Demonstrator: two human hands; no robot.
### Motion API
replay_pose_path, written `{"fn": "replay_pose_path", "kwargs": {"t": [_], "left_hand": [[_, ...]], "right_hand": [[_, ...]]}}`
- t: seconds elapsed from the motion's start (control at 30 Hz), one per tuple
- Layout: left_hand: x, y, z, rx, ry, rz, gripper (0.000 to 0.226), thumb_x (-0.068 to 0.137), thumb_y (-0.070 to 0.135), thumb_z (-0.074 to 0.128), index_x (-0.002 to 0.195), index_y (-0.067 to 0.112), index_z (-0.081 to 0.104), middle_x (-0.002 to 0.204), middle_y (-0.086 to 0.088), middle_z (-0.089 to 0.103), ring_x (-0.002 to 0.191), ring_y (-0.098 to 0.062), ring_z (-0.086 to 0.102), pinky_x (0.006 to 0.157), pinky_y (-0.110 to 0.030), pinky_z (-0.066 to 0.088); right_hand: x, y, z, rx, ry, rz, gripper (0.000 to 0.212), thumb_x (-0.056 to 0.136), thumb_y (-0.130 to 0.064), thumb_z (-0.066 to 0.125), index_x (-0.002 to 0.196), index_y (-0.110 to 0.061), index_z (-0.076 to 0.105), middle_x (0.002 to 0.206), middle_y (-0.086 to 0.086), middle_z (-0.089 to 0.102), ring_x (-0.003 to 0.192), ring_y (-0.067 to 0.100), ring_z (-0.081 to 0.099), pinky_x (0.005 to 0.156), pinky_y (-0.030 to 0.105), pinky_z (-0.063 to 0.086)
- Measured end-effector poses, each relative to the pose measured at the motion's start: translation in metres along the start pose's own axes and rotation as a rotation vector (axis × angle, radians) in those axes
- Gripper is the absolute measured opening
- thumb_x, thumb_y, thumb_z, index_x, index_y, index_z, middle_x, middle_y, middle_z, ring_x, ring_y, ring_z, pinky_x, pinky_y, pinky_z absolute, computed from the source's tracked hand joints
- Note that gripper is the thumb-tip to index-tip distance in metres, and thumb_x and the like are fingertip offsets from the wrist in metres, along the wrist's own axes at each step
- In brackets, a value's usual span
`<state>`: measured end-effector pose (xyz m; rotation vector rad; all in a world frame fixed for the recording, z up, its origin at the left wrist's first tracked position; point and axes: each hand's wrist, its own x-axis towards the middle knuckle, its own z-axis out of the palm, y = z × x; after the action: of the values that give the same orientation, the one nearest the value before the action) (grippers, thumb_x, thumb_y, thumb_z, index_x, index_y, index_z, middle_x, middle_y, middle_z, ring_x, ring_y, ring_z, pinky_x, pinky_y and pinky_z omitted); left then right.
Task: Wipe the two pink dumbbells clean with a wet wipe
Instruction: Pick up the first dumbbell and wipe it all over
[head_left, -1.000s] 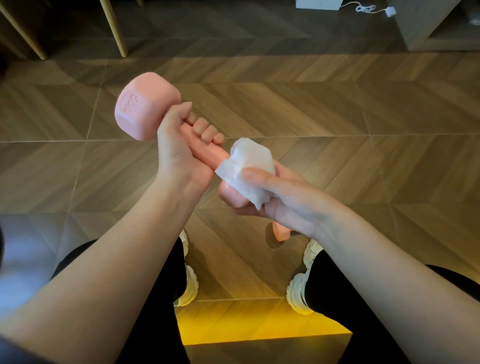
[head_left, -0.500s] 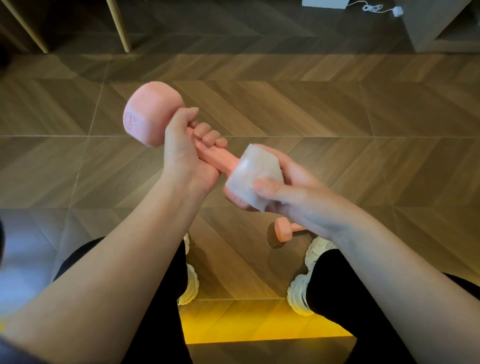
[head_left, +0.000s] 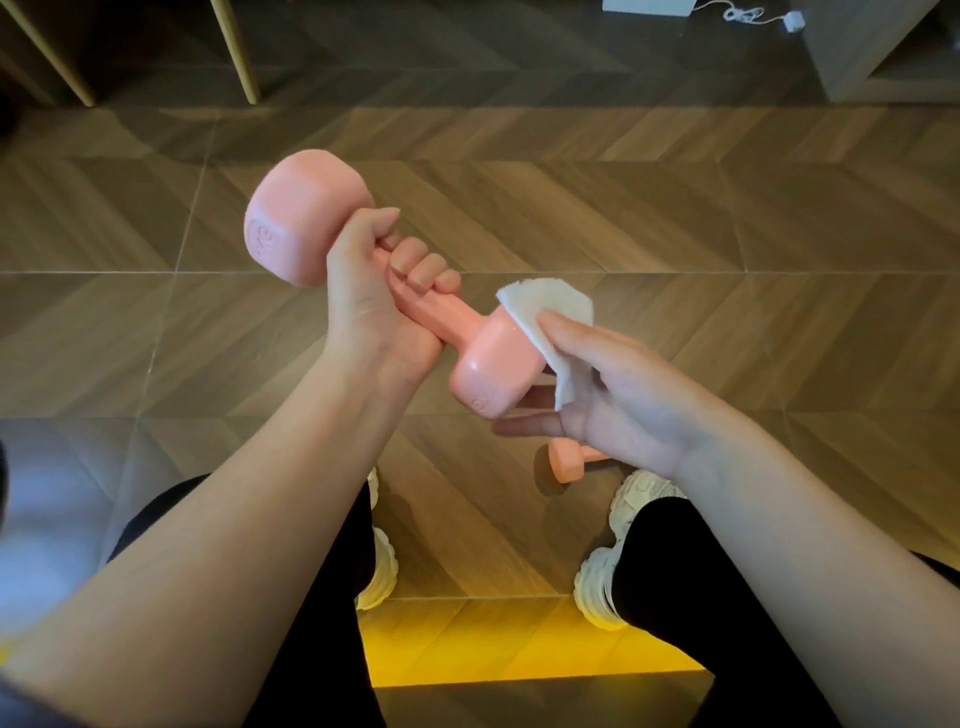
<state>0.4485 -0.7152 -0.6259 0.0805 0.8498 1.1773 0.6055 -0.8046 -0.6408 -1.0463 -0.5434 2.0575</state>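
**Wipe against the near head of the raised dumbbell**

The person sits with both forearms stretched out over a wood-patterned floor. The left hand is wrapped tight round the handle of a pink dumbbell, fingers curled over the top and thumb lying along the far head. The dumbbell is in the air and tilted: its far head points up and to the left, and its near head slopes down to the right, towards the other hand.

The right hand holds the wet wipe, a crumpled white sheet pinned under the thumb. The wipe lies against the right side of the near head, with its upper edge standing above that head. The fingers of this hand reach out fairly straight underneath the head; whether they touch it, I cannot tell.

The second pink dumbbell lies on the floor below the right hand. Only one head and a stub of handle show, the rest being hidden behind the wrist. It sits just beside the right white shoe.

Further off, two pale wooden legs stand at the top left, and a white cable trails across the floor at the top right.
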Motion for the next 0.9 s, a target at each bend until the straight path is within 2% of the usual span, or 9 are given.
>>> {"fn": "replay_pose_path", "kwargs": {"t": [0.1, 0.2, 0.3, 0.4, 0.5, 0.6, 0.67, 0.77, 0.9], "left_hand": [[-0.001, 0.000, -0.002, 0.022, -0.019, 0.006, 0.035, 0.091, 0.016, 0.051, 0.060, 0.020, 0.036, 0.049, 0.008, 0.024, 0.040, -0.010, 0.025, 0.044, -0.022, 0.030], [0.000, 0.000, -0.002, 0.050, 0.006, 0.013, 0.031, 0.090, 0.016, 0.056, 0.064, 0.020, 0.040, 0.051, 0.007, 0.032, 0.042, -0.009, 0.032, 0.048, -0.023, 0.035], [0.001, -0.005, -0.003, 0.077, 0.032, 0.011, 0.031, 0.091, 0.015, 0.057, 0.067, 0.021, 0.039, 0.051, 0.008, 0.030, 0.042, -0.008, 0.030, 0.048, -0.022, 0.033], [0.003, -0.007, -0.002, 0.097, 0.038, 0.012, 0.032, 0.091, 0.015, 0.056, 0.066, 0.021, 0.037, 0.050, 0.008, 0.028, 0.041, -0.009, 0.027, 0.047, -0.023, 0.032], [0.004, -0.002, 0.000, 0.089, 0.045, 0.017, 0.033, 0.089, 0.015, 0.057, 0.063, 0.021, 0.037, 0.050, 0.007, 0.027, 0.042, -0.010, 0.027, 0.046, -0.023, 0.033], [0.004, 0.003, 0.000, 0.045, 0.064, 0.022, 0.035, 0.090, 0.015, 0.056, 0.060, 0.021, 0.037, 0.049, 0.008, 0.027, 0.040, -0.009, 0.026, 0.043, -0.022, 0.031], [0.004, 0.004, 0.000, 0.044, 0.068, 0.020, 0.036, 0.091, 0.015, 0.053, 0.060, 0.021, 0.036, 0.047, 0.008, 0.026, 0.039, -0.008, 0.026, 0.042, -0.021, 0.031], [0.002, 0.001, -0.002, 0.071, 0.061, 0.005, 0.037, 0.091, 0.015, 0.052, 0.059, 0.021, 0.034, 0.046, 0.008, 0.026, 0.038, -0.009, 0.025, 0.042, -0.021, 0.031], [0.001, -0.003, 0.000, 0.114, 0.025, 0.001, 0.038, 0.090, 0.014, 0.051, 0.056, 0.021, 0.035, 0.047, 0.008, 0.024, 0.040, -0.010, 0.023, 0.044, -0.022, 0.031]], "right_hand": [[0.001, 0.003, 0.006, 0.024, -0.064, 0.009, 0.063, 0.081, -0.032, 0.069, 0.138, -0.013, 0.051, 0.119, 0.019, 0.063, 0.109, 0.038, 0.062, 0.092, 0.052, 0.054], [0.005, 0.007, 0.012, -0.069, 0.067, -0.067, 0.063, 0.078, -0.023, 0.073, 0.137, -0.016, 0.050, 0.123, 0.010, 0.064, 0.104, 0.026, 0.065, 0.089, 0.049, 0.056], [0.008, 0.012, 0.015, -0.154, 0.201, -0.102, 0.061, 0.079, -0.032, 0.075, 0.134, -0.021, 0.052, 0.127, 0.008, 0.065, 0.104, 0.023, 0.067, 0.088, 0.048, 0.056], [0.009, 0.014, 0.018, -0.148, 0.240, -0.133, 0.041, 0.093, -0.043, 0.063, 0.130, -0.027, 0.055, 0.123, 0.012, 0.066, 0.102, 0.026, 0.067, 0.083, 0.044, 0.058], [0.007, 0.008, 0.013, -0.093, 0.179, -0.109, 0.044, 0.097, -0.042, 0.053, 0.134, -0.018, 0.053, 0.118, 0.018, 0.065, 0.102, 0.027, 0.066, 0.088, 0.049, 0.058], [0.002, 0.004, 0.007, -0.069, -0.002, -0.101, 0.049, 0.092, -0.029, 0.061, 0.137, -0.013, 0.049, 0.124, 0.015, 0.062, 0.113, 0.031, 0.061, 0.099, 0.055, 0.050], [0.002, 0.006, 0.007, -0.113, 0.014, -0.106, 0.054, 0.086, -0.021, 0.068, 0.136, -0.016, 0.049, 0.128, 0.011, 0.060, 0.112, 0.027, 0.063, 0.094, 0.048, 0.055], [0.007, 0.013, 0.014, -0.201, 0.172, -0.116, 0.057, 0.083, -0.026, 0.076, 0.134, -0.023, 0.051, 0.125, 0.004, 0.063, 0.103, 0.018, 0.068, 0.079, 0.034, 0.058], [0.012, 0.015, 0.017, -0.132, 0.245, -0.110, 0.039, 0.093, -0.043, 0.063, 0.128, -0.027, 0.057, 0.121, 0.011, 0.068, 0.102, 0.028, 0.068, 0.085, 0.049, 0.059]]}}
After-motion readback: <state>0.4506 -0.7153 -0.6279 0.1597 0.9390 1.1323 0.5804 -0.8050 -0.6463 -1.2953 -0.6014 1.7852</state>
